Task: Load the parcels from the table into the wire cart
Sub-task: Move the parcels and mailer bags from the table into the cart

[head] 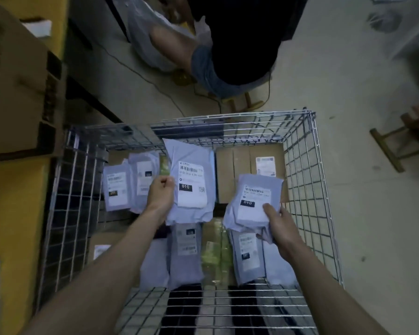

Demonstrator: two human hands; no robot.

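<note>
Both my hands are over the open wire cart point(307, 165). My left hand point(160, 194) grips the left edge of a large grey mailer parcel point(191, 180) with a white "010" label, held above the cart's contents. My right hand point(279, 227) holds a smaller grey mailer parcel point(254, 201), also labelled "010", by its lower right corner. Inside the cart lie several grey mailers point(117, 189), a brown cardboard box point(242, 172) at the far right and a greenish clear bag point(214, 252).
A yellow table point(12, 209) runs along the left with a big cardboard box point(15, 88) on it. Another person point(230, 49) crouches on the floor beyond the cart, beside cables. A wooden stool point(406, 139) stands at the right.
</note>
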